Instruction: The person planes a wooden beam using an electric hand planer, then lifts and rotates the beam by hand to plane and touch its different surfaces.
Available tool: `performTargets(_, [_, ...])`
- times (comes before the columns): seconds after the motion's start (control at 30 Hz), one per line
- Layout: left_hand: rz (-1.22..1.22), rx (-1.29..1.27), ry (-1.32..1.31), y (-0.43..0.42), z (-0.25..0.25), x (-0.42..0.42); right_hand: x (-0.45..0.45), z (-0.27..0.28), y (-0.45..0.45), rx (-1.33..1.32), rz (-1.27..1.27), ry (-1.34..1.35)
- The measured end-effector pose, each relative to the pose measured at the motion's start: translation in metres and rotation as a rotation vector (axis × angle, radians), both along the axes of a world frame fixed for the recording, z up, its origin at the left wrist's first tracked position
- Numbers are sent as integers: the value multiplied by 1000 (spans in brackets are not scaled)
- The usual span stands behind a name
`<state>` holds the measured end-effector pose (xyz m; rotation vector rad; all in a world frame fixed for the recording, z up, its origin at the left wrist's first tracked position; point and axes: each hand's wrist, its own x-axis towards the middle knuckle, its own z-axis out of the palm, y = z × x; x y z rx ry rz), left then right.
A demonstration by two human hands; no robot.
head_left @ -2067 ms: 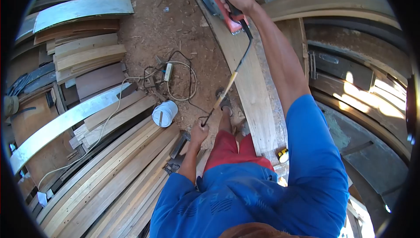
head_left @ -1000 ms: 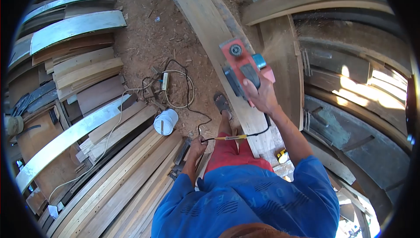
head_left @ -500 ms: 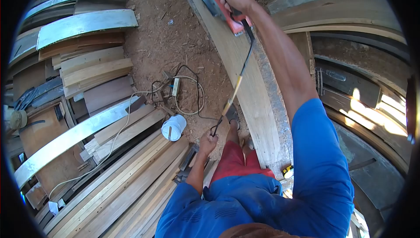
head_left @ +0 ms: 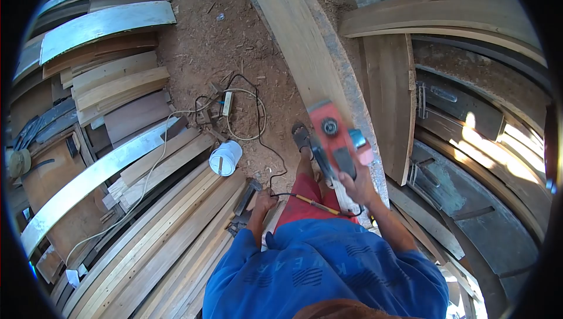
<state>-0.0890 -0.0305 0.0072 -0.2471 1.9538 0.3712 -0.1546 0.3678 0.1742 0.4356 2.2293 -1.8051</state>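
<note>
The red planer (head_left: pixel 328 137) sits over the near end of the pale board (head_left: pixel 299 31); whether it touches the wood, I can't tell. The right hand (head_left: pixel 360 187) is wrapped around its handle (head_left: pixel 345 162), fingers mostly hidden. If that one-handed grip slipped, the tool could tip off the edge toward the sandalled foot (head_left: pixel 301 136) just beside it. The left hand (head_left: pixel 267 200) is curled closed on the cord (head_left: pixel 317 204); too much slack could let it stray under the planer. Farther off, a snag near the power strip (head_left: pixel 227 104) could jerk it.

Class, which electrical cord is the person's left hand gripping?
The thin black cord with a yellow section; the thin cream cord lies looped away from the left hand.
</note>
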Motion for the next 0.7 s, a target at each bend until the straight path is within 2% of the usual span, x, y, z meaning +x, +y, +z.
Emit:
performTargets(0.07, [-3,1,43,0,1,1,12,-11,-5,49,24,-122])
performTargets(0.17, [3,10,118,-4,-13,1,-52,-8,-11,44,6,-123])
performTargets(0.23, [22,25,170,-3,-19,-7,-115,-16,-17,47,-38,32])
performTargets(0.33, [95,22,203,13,2,-27,-235,-13,-16,174,0,167])
performTargets(0.43, [162,71,364,17,-8,-34,-357,-24,-14,258,-57,378])
performTargets(0.5, [164,169,482,17,-16,-41,-415,-11,-2,-59,82,106])
performTargets(0.57, [310,226,416,30,-1,-50,-402,-12,9,-139,99,44])
performTargets(0.63, [230,184,424,24,-6,-34,-357,36,12,209,99,75])
performTargets(0.7, [129,162,456,17,-26,-26,-331,-8,16,35,74,77])
